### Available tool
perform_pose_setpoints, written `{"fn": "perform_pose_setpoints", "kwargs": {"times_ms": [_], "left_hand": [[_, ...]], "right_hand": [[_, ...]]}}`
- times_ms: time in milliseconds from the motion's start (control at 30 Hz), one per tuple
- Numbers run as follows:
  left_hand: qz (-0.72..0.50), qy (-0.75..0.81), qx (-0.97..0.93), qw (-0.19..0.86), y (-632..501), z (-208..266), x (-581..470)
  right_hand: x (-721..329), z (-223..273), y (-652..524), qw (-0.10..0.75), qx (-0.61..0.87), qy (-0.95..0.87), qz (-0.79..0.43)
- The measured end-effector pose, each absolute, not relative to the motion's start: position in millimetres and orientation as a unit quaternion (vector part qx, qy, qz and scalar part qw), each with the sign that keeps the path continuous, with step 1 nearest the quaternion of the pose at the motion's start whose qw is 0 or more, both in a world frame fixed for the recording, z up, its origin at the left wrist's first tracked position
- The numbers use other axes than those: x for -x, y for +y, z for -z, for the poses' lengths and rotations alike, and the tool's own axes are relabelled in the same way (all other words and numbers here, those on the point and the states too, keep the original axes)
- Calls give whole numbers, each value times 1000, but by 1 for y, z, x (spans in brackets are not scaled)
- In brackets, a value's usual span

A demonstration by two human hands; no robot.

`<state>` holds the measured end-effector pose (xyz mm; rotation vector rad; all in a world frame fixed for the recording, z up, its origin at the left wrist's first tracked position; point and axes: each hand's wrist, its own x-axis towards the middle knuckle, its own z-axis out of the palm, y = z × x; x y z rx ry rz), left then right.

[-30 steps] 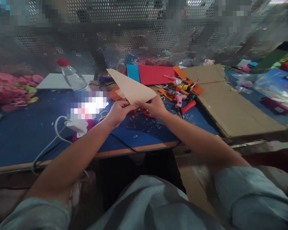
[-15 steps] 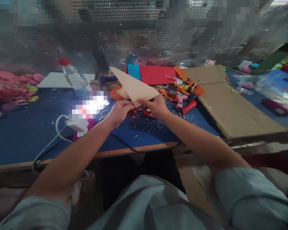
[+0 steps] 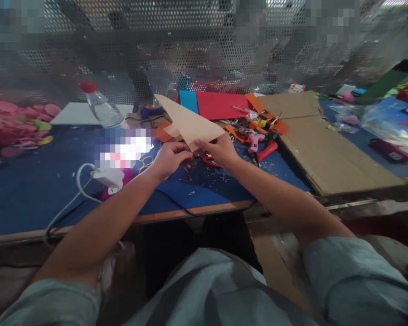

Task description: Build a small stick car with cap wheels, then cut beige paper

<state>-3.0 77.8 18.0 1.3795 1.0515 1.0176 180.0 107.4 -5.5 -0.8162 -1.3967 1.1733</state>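
Observation:
A beige sheet of paper or thin card (image 3: 197,124), cut to a pointed shape with a notched tab on its left, is held up over the blue table (image 3: 221,194). My right hand (image 3: 222,151) is closed on its lower right edge, thumb on top. At the bottom corner my left hand (image 3: 172,159) pinches the same sheet, its fingertips close to those of the right; the exact grip is partly hidden. Red-handled scissors (image 3: 211,161) lie partly covered beneath the hands.
Behind stand red (image 3: 224,105) and blue sheets. A pink glue gun (image 3: 255,141) lies among clutter to the right, beside flat cardboard (image 3: 340,154). On the left are a tilted bottle (image 3: 104,108), a white plug with cable (image 3: 109,175) and pink petals (image 3: 10,120).
Hardly anything differs. Both hands keep the sheet in nearly the same place, and the view has shifted very slightly.

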Motion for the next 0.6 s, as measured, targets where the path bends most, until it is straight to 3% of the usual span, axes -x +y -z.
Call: {"fn": "perform_pose_setpoints", "kwargs": {"times_ms": [600], "left_hand": [[-422, 439, -597, 522, 76, -19, 3]], "right_hand": [[-180, 7, 108, 547, 321, -592, -497]]}}
